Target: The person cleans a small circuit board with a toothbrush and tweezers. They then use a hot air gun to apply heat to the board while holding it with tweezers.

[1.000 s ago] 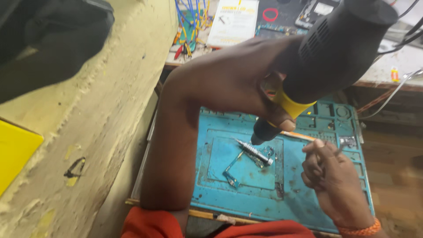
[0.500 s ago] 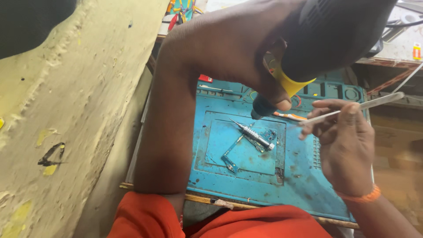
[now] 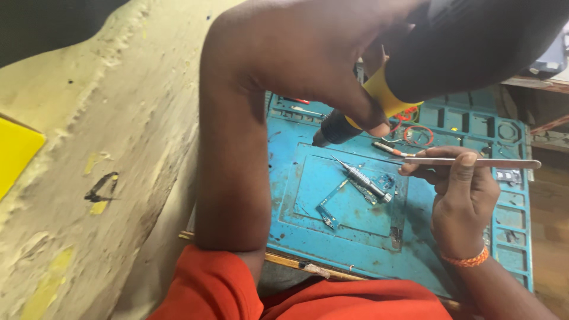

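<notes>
My left hand (image 3: pixel 308 53) grips a black hot-air gun (image 3: pixel 474 47) with a yellow collar. Its dark nozzle (image 3: pixel 332 127) points down and left over the blue work mat (image 3: pixel 308 237). My right hand (image 3: pixel 462 201) pinches slim metal tweezers (image 3: pixel 492 162), held level just right of the nozzle. Below the nozzle, a small blue circuit board (image 3: pixel 332 208) lies on the mat. A pointed metal tool (image 3: pixel 361 178) rests across the board.
A rough cream wall (image 3: pixel 106 178) with a yellow patch (image 3: pixel 15 154) runs along the left, close to my left arm. The mat's compartments hold red wire rings (image 3: pixel 418 135) and small parts. A wooden table edge (image 3: pixel 332 272) lies in front.
My right hand has lowered the tweezers from a tilt up to the right to level. The hot-air gun nozzle stays over the mat, and the view has shifted slightly.
</notes>
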